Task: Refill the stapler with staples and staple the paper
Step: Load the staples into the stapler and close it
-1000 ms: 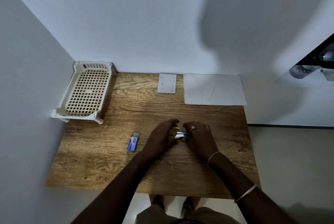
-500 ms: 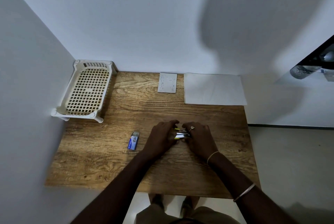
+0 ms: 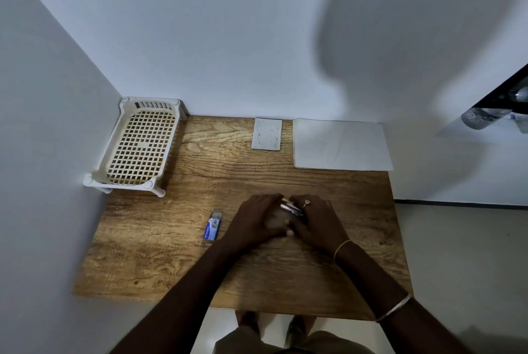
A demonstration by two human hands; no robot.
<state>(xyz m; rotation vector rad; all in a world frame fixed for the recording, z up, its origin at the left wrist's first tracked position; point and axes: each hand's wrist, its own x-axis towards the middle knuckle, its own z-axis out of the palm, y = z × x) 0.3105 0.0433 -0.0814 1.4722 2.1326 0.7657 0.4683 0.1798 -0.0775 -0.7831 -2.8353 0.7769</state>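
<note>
A small stapler (image 3: 289, 207) with yellow and silver parts lies between my two hands at the middle of the wooden table (image 3: 200, 262). Most of it is hidden by my fingers. My left hand (image 3: 254, 220) curls around its left side and my right hand (image 3: 315, 222), with a ring, grips its right side. The thumbs meet below it. A blue staple box (image 3: 213, 226) lies open on the table to the left of my left hand. White paper sheets (image 3: 341, 144) lie at the back right corner.
A cream plastic lattice tray (image 3: 137, 150) stands at the back left against the walls. A small printed card (image 3: 267, 133) lies at the back, left of the paper. Walls close the table's left and back sides.
Both hands have closed in tighter over the stapler, and the thumbs now touch below it. Less of the stapler shows than before. Nothing else has moved.
</note>
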